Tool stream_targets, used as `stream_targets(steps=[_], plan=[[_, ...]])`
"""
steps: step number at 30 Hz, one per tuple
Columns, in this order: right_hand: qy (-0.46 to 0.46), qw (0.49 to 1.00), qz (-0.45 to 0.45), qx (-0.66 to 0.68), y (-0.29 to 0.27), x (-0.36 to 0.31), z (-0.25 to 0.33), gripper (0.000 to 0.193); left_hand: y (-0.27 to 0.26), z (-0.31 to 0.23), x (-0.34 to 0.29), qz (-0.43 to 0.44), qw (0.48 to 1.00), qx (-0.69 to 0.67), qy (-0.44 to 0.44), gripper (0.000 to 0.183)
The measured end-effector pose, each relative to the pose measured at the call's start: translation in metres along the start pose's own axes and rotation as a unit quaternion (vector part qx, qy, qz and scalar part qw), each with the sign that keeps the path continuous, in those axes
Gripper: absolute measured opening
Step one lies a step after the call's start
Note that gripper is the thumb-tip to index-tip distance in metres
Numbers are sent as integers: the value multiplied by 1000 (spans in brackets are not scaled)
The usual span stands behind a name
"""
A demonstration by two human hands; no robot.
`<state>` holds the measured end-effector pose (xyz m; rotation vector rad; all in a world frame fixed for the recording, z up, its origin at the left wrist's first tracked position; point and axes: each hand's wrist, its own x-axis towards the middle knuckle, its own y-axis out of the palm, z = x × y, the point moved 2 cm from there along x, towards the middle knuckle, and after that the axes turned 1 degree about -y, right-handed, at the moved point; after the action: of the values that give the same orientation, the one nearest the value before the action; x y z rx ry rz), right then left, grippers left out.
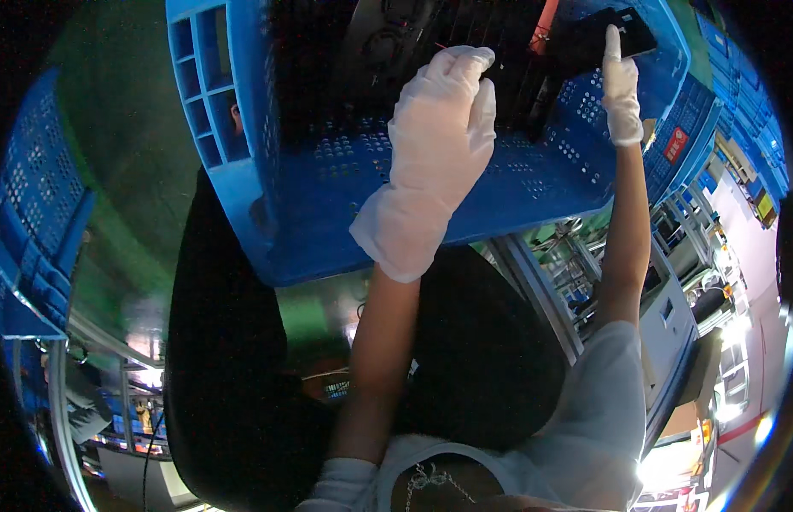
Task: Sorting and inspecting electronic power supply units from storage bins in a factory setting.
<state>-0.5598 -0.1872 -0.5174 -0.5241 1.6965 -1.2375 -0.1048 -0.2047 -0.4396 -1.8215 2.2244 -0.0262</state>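
Observation:
My left hand (pixel 443 128), in a white glove, is over the inside of a blue perforated crate (pixel 464 205). Its fingers are curled and pressed together among dark parts (pixel 388 43); what they hold, if anything, is hidden. Farther right, my gloved right hand (pixel 622 90) grips a flat black rectangular part (pixel 639 34) at the crate's right wall. One finger lies along that part's face, and a small light mark shows near its edge. Between the hands, a red strip (pixel 546 24) stands among the dark contents. Deep shadow hides most of what the crate holds.
The crate's left wall has open box-like cells (pixel 204 85). More blue crates stand at the left (pixel 42 196) and at the far right (pixel 746 102). A metal frame bar (pixel 533 290) runs below the crate, over a green floor (pixel 132 171).

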Motion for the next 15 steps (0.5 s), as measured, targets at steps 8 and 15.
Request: stream_targets(steps=[8, 15], plan=[[-252, 906, -47, -337, 67, 32, 8, 110, -8, 2, 1, -5, 1000, 8, -15, 21], [-267, 823, 15, -502, 100, 41, 28, 90, -10, 7, 1, -9, 1000, 8, -1, 22]])
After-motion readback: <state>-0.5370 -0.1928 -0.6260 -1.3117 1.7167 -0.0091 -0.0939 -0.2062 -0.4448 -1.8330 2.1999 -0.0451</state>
